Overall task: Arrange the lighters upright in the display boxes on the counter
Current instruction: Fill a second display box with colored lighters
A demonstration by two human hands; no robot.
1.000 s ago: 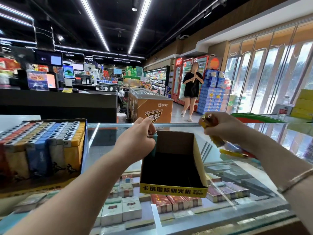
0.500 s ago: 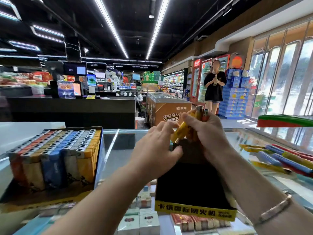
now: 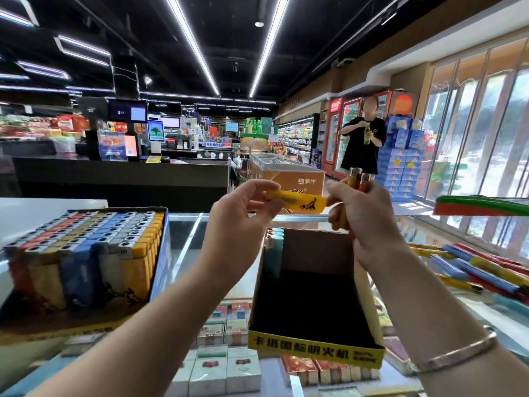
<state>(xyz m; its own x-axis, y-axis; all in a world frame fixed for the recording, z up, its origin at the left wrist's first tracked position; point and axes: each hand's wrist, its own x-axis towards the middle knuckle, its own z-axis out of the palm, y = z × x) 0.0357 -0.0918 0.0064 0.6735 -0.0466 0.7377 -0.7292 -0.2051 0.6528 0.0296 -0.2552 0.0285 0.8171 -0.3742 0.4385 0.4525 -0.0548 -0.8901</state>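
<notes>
- The left hand (image 3: pixel 240 222), at the centre of the frame, pinches one end of a yellow lighter (image 3: pixel 297 202) that lies nearly level in the air above the near-empty display box (image 3: pixel 315 343).
- The right hand (image 3: pixel 363 222), just right of centre, has its grip curled round a small bundle of lighters (image 3: pixel 357 179) (metal tops pointing up), and its fingertips touch the yellow lighter's other end.
- The near-empty display box, with a yellow front strip, sits on the glass worktop (image 3: pixel 186 242) at lower centre; pale blue lighters (image 3: pixel 273 253) stand upright in its far left corner.
- The full display box (image 3: pixel 160 253) at the left of the frame holds rows of upright lighters in red, yellow, blue and grey.
- Loose lighters (image 3: pixel 481 270) lie flat on the worktop at the right edge.
- A person in black (image 3: pixel 362 144) stands in the upper right, by the fridges.
</notes>
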